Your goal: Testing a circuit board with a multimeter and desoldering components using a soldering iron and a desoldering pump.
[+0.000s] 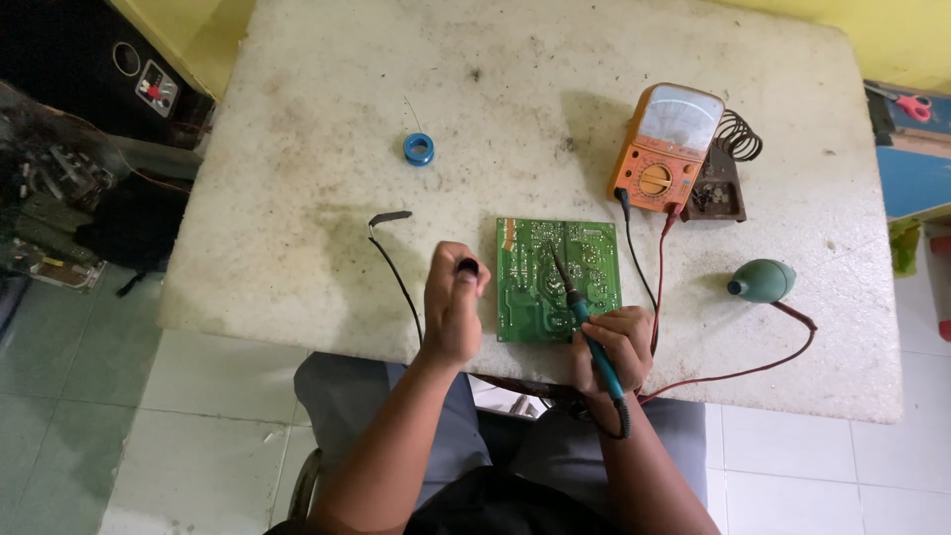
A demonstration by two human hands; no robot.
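1. We see a green circuit board [558,280] lying flat on the white desk [297,149], near the edge by the person.
2. Our right hand [616,347] is just below the board. Its grip is closed tight around a blue soldering iron [584,327]. The iron's thin tip rests on the middle of the board.
3. Our left hand [453,302] is just left of the board and does not touch it. Its fingers are curled shut around a small dark thing [468,266]. We cannot tell what that thing is.
4. An orange meter [666,147] sits above the board, to the right. Its black and red wires run down past the board's right side.
5. A green rubber blower [763,280] lies well to the right of the board.
6. A blue spool [418,149] lies above the board, to the left.
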